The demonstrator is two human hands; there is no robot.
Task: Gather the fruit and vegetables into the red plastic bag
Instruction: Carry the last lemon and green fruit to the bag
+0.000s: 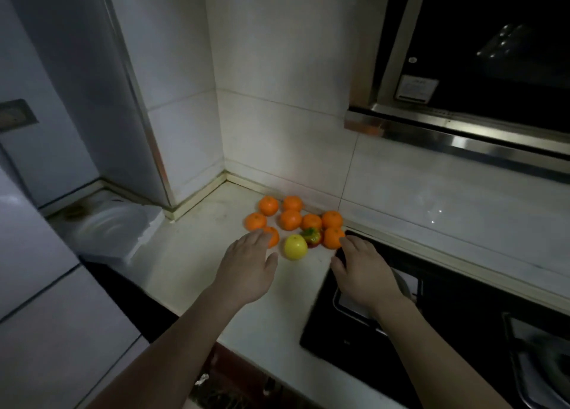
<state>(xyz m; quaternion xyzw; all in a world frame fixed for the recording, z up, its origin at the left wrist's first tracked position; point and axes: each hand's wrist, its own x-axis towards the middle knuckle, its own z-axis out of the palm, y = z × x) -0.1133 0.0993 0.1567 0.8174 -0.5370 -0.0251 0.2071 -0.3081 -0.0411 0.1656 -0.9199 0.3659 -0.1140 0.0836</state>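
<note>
Orange mandarins number perhaps eight, yellow fruit one.

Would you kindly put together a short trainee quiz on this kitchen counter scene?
1. How many oranges lie on the counter?
2. True or false: the right hand holds the yellow fruit.
3. The right hand hovers over: A) the stove B) a sink C) a cutting board.
Key: 1) eight; 2) false; 3) A.
</note>
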